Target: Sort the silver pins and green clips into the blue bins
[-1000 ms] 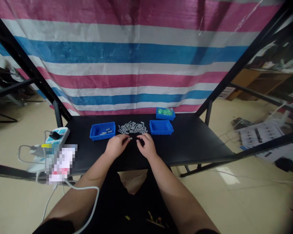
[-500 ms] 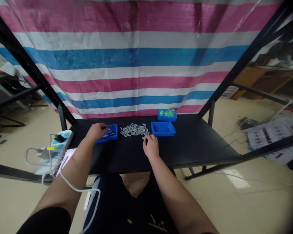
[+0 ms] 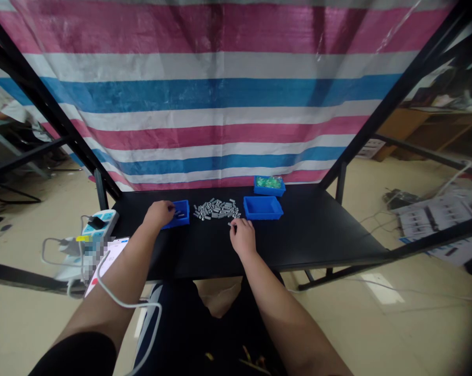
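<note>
- Reaching over a small blue plastic tray (image 3: pixel 184 223), L hand (image 3: pixel 159 214) hangs w/ fingers curled into a narrow grip; can't tell if it holds anything, since the fingers hide it
- Pinching at the pile's front edge, R hand (image 3: pixel 242 236) has a narrow grip, thumb & fingers closed on what looks like one small grey metal cylinder (image 3: pixel 230 224)
- Loose pile of short grey metal cylinders (image 3: pixel 216 209) lies on a black table top (image 3: pixel 306 235), between the L-side tray and a second blue plastic tray (image 3: pixel 263 208)
- Few dark-grey pieces (image 3: pixel 179 213) sit inside the L-side tray, partly behind the hand
- Third blue tray of green pieces (image 3: pixel 269 185) stands at the table's back edge, behind the second tray
- White power strip (image 3: pixel 100 222) sits just off the table's L end, w/ white cables
- Pink, white & blue striped tarp (image 3: pixel 220 94) hangs behind the table
</note>
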Demonstrator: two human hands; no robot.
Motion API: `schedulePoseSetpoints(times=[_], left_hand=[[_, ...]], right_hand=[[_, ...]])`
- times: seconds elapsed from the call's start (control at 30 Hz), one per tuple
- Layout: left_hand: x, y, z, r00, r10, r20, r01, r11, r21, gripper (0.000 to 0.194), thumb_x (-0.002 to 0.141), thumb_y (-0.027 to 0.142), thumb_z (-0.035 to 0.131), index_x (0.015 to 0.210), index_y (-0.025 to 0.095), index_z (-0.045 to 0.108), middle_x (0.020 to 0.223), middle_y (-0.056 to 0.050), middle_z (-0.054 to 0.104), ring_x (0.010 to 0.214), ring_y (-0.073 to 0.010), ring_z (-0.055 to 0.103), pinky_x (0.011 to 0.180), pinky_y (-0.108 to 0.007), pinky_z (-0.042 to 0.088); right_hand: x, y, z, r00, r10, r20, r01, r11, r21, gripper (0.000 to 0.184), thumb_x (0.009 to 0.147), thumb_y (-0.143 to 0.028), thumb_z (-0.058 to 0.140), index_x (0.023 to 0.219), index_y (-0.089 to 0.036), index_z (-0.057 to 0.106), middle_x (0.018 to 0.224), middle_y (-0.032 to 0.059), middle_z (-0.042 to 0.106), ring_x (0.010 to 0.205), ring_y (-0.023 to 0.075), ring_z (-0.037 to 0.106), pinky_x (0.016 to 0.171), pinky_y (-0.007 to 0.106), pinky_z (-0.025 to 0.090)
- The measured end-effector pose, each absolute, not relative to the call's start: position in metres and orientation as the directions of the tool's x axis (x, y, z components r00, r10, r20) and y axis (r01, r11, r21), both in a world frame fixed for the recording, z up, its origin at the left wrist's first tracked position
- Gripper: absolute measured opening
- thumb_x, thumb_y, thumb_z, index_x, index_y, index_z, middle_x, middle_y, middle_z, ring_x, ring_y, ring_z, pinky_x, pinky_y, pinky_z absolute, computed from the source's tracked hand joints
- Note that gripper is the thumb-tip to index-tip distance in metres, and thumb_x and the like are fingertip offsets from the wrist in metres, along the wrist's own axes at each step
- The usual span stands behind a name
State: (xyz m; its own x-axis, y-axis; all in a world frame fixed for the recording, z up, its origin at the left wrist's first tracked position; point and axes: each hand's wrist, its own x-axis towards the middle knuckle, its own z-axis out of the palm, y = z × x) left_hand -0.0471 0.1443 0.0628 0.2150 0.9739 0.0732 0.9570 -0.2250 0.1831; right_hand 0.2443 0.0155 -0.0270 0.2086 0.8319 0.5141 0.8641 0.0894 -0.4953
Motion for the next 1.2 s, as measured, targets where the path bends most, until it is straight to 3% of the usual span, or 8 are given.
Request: schedulePoseSetpoints(times=[0.17, 0.33, 0.47, 0.6, 0.73, 0.93, 1.03, 1.2], left_hand=[[-0.026, 0.095, 0.066, 0.313, 0.910, 0.271, 0.845, -0.397, 0.359, 0.030, 0.089, 0.030, 0.053, 0.107, 0.020, 0.074, 0.106, -0.007, 0.076, 0.095, -0.0241, 0.070, 0.090, -0.032, 0.052], [0.010, 0.052, 0.053, 0.578, 0.758, 0.303, 0.581, -0.643, 0.499, 0.028, 0.091, 0.028, 0.057, 0.115, 0.022, 0.070, 0.115, -0.007, 0.071, 0.104, -0.0216, 0.067, 0.094, -0.032, 0.052], [0.033, 0.043, 0.033, 0.619, 0.737, 0.272, 0.513, -0.642, 0.570, 0.030, 0.087, 0.028, 0.065, 0.116, 0.023, 0.069, 0.114, -0.008, 0.071, 0.099, -0.0211, 0.068, 0.089, -0.032, 0.054], [0.044, 0.044, 0.014, 0.608, 0.743, 0.280, 0.519, -0.639, 0.567, 0.020, 0.091, 0.026, 0.060, 0.109, 0.023, 0.070, 0.101, -0.006, 0.074, 0.092, -0.0203, 0.069, 0.084, -0.031, 0.054], [0.038, 0.047, 0.009, 0.549, 0.754, 0.362, 0.573, -0.654, 0.493, 0.021, 0.095, 0.031, 0.057, 0.108, 0.025, 0.072, 0.103, -0.006, 0.074, 0.098, -0.0207, 0.068, 0.088, -0.031, 0.053], [-0.006, 0.075, 0.032, 0.223, 0.804, 0.551, 0.776, -0.489, 0.400, 0.030, 0.096, 0.040, 0.053, 0.107, 0.022, 0.074, 0.103, -0.008, 0.073, 0.098, -0.0242, 0.066, 0.093, -0.036, 0.050], [-0.035, 0.098, 0.044, 0.141, 0.870, 0.473, 0.878, -0.331, 0.346, 0.030, 0.092, 0.042, 0.057, 0.103, 0.021, 0.076, 0.099, -0.009, 0.074, 0.096, -0.0274, 0.066, 0.089, -0.037, 0.050], [-0.068, 0.129, 0.050, 0.166, 0.966, 0.200, 0.913, -0.227, 0.337, 0.030, 0.086, 0.042, 0.061, 0.100, 0.022, 0.077, 0.097, -0.007, 0.076, 0.087, -0.0248, 0.069, 0.077, -0.030, 0.050]], right_hand=[[0.243, 0.013, -0.021, 0.124, 0.837, 0.532, 0.788, 0.244, -0.566, 0.013, 0.090, -0.014, 0.052, 0.091, -0.023, 0.062, 0.093, 0.0072, 0.064, 0.090, 0.0242, 0.056, 0.085, 0.037, 0.045], [0.239, 0.005, -0.013, -0.034, 0.849, 0.527, 0.637, 0.425, -0.644, 0.010, 0.093, -0.020, 0.053, 0.097, -0.024, 0.061, 0.097, 0.0061, 0.064, 0.095, 0.0224, 0.058, 0.085, 0.035, 0.049], [0.238, 0.000, -0.010, -0.101, 0.846, 0.523, 0.581, 0.477, -0.660, 0.009, 0.093, -0.022, 0.053, 0.100, -0.024, 0.058, 0.098, 0.0059, 0.063, 0.093, 0.0211, 0.058, 0.085, 0.035, 0.049], [0.237, -0.001, -0.010, -0.125, 0.848, 0.514, 0.570, 0.486, -0.663, 0.006, 0.093, -0.022, 0.053, 0.097, -0.023, 0.058, 0.094, 0.0047, 0.063, 0.090, 0.0196, 0.058, 0.083, 0.033, 0.049], [0.239, 0.004, -0.015, -0.018, 0.856, 0.516, 0.688, 0.386, -0.615, 0.010, 0.089, -0.021, 0.055, 0.099, -0.021, 0.059, 0.095, 0.0058, 0.061, 0.091, 0.0205, 0.057, 0.085, 0.034, 0.048], [0.242, 0.014, -0.027, 0.397, 0.783, 0.478, 0.822, -0.072, -0.566, 0.039, 0.080, -0.023, 0.062, 0.118, -0.015, 0.061, 0.115, 0.0139, 0.055, 0.107, 0.0292, 0.052, 0.097, 0.043, 0.044], [0.240, 0.016, -0.029, 0.421, 0.803, 0.422, 0.841, -0.171, -0.514, 0.049, 0.080, -0.025, 0.063, 0.128, -0.014, 0.059, 0.123, 0.0163, 0.052, 0.112, 0.0319, 0.049, 0.099, 0.044, 0.042], [0.238, 0.017, -0.027, 0.401, 0.840, 0.367, 0.856, -0.201, -0.476, 0.044, 0.083, -0.025, 0.060, 0.125, -0.014, 0.063, 0.120, 0.0156, 0.055, 0.110, 0.0309, 0.050, 0.097, 0.042, 0.041]])
